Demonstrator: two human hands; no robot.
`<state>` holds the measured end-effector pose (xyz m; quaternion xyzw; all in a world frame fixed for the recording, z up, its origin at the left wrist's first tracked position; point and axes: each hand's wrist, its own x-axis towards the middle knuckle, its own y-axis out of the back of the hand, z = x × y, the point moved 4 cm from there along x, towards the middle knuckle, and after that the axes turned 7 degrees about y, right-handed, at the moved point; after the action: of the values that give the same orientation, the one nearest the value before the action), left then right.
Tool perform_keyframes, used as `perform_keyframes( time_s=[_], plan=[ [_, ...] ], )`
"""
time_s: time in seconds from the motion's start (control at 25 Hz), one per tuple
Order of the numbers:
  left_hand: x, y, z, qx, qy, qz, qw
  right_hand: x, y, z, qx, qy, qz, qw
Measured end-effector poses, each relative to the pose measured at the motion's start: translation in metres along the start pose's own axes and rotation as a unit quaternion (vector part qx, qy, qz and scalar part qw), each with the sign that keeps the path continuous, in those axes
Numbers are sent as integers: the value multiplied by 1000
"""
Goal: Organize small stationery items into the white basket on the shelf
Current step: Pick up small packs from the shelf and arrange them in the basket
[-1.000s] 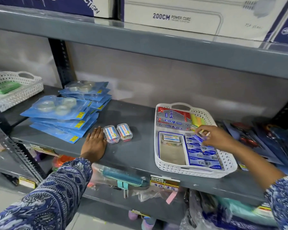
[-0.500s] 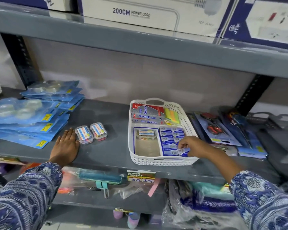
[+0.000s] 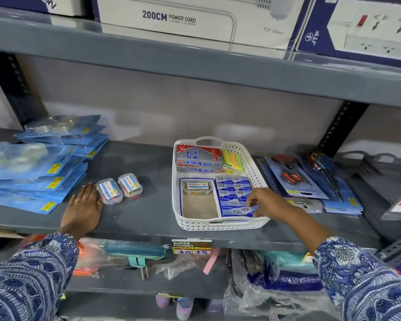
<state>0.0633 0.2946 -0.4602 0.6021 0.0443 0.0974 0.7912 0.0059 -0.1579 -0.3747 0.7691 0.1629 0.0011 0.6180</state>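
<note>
The white basket [image 3: 220, 224] stands on the grey shelf [image 3: 153, 205]. Inside lie red-and-silver boxes [image 3: 197, 159] at the back, coloured sticky notes [image 3: 233, 161], a clear box [image 3: 197, 186] in a blue tray, and rows of small blue packets [image 3: 232, 193]. My right hand [image 3: 267, 202] is over the basket's front right corner, fingers pinched on one small blue packet [image 3: 251, 209]. My left hand [image 3: 83, 208] lies flat on the shelf, fingers apart, beside two small clear boxes [image 3: 119, 189] of coloured pieces.
Blue blister packs of tape [image 3: 37, 167] are stacked at the left. Carded scissors [image 3: 294, 174] lie right of the basket, with a dark basket [image 3: 384, 163] further right. Power cord boxes [image 3: 195, 19] sit on the shelf above. Bagged goods fill the shelf below.
My right hand moved from the back of the blue packet rows to the basket's front right corner. The view shifted right. My left hand stayed flat on the shelf.
</note>
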Motion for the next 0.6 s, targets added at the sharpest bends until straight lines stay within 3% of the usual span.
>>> perform_keyframes(
  time_s=[0.4, 0.6],
  plan=[
    [-1, 1, 1, 1, 5, -6, 1000, 5, 7, -15, -71, -53, -15, 996],
    [-4, 4, 4, 0, 8, -12, 1000, 37, 42, -88, 10, 17, 128, 992]
  ],
)
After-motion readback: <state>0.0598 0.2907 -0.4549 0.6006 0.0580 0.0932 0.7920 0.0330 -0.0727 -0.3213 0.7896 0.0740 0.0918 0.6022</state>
